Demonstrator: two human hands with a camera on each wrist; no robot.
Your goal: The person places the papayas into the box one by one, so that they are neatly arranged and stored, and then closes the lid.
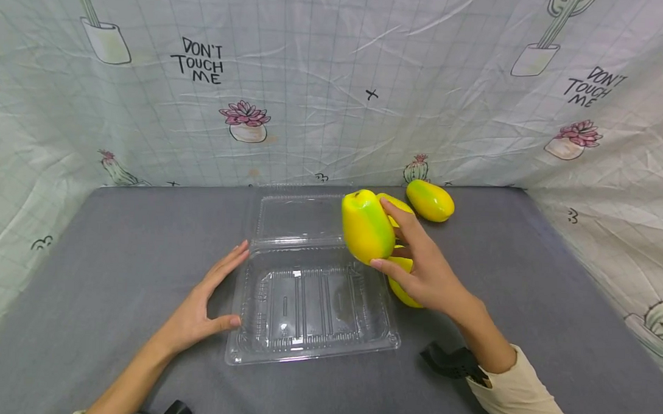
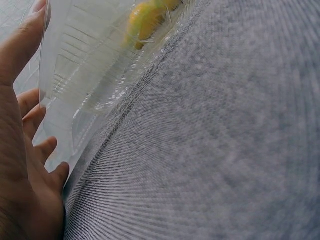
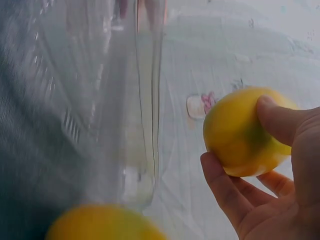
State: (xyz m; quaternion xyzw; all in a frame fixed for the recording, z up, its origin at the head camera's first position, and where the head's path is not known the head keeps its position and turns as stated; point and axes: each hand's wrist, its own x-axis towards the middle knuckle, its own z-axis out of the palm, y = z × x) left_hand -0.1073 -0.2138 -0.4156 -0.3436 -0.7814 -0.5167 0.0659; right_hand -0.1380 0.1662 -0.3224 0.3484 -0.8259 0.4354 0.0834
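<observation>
A yellow-green papaya [image 1: 366, 226] is held up by my right hand [image 1: 433, 274], pinched between thumb and fingers above the right side of a clear plastic clamshell box [image 1: 314, 310]. The right wrist view shows the same papaya [image 3: 245, 132] off the table, with the thumb on one side and fingers on the other. My left hand [image 1: 199, 309] is at the box's left side, fingers straight and thumb spread, fingertips at the rim. In the left wrist view the box wall [image 2: 85, 55] stands beside that hand. The box's lid [image 1: 303, 221] lies folded back behind the base.
Another papaya [image 1: 430, 201] lies at the back right. Two more, one behind [image 1: 395, 203] and one below [image 1: 402, 288], are partly hidden by my right hand. A patterned cloth [image 1: 314, 78] hangs behind the grey table surface [image 1: 160, 243].
</observation>
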